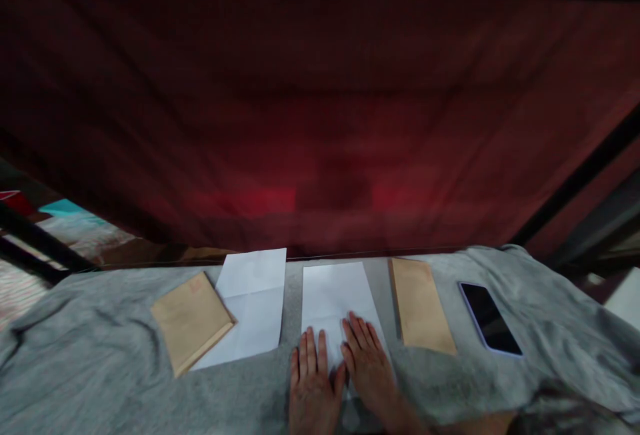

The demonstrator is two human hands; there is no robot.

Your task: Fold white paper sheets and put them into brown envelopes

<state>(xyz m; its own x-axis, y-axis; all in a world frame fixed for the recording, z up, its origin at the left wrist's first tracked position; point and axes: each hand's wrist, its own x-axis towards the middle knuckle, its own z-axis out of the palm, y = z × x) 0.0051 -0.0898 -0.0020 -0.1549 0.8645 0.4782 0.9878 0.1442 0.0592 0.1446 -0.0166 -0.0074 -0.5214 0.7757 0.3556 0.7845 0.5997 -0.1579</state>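
Both hands rest palm down on a white sheet of paper (336,285) that lies on the grey cloth. My left hand (314,381) covers its lower left part, fingers stretched out and pointing away from me. Beside it, my right hand (367,361) lies flat on the lower right part, fingers straight and angled to the left. The thumb of my left hand comes close to my right hand. A faint crease crosses the sheet just above the fingertips. The near part of the paper is mostly hidden beneath the hands.
Left of the sheet lies another creased white paper (255,318), partly under a stack of brown envelopes (193,321). More brown envelopes (423,305) lie to the right, then a phone (490,318) with a dark screen. A red curtain (320,121) hangs behind the grey cloth (240,395).
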